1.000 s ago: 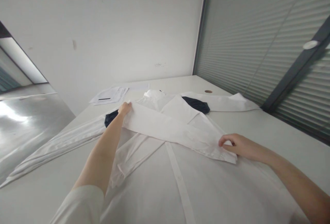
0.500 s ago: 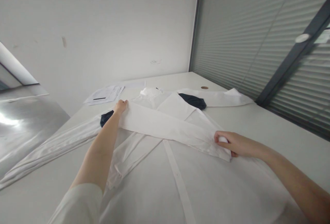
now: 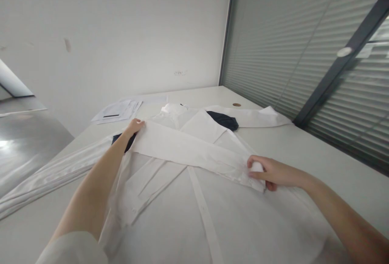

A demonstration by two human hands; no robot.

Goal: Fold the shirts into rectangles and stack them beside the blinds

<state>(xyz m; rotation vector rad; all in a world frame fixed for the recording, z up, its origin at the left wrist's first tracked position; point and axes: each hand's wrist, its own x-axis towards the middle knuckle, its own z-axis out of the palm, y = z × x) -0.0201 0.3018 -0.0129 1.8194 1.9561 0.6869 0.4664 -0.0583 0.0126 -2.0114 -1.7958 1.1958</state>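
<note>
A thin white button-up shirt [image 3: 170, 211] lies spread in front of me, its collar away from me and its button strip running towards me. One white sleeve [image 3: 188, 146] is laid slantwise across the chest. At its upper left end my left hand [image 3: 135, 127] pinches the shirt fabric near the shoulder. My right hand [image 3: 270, 171] is closed around the lower right end of that sleeve, thumb and fingers gripping the cloth. Underneath, the other sleeve [image 3: 146, 191] slants down to the left, partly covered.
Dark navy cloth pieces [image 3: 223, 120] show beside both shoulders. Long white fabric [image 3: 264, 117] stretches right, and more white fabric [image 3: 57, 170] runs left. Papers with a dark pen [image 3: 111, 116] lie at the back of the white table [image 3: 340, 166]. A wall and blinds border it.
The view has shifted slightly, moving everything leftward. By my left hand, the shirt's left side is drawn outward, and its edge now spreads further down and left. Both hands keep their grip.
</note>
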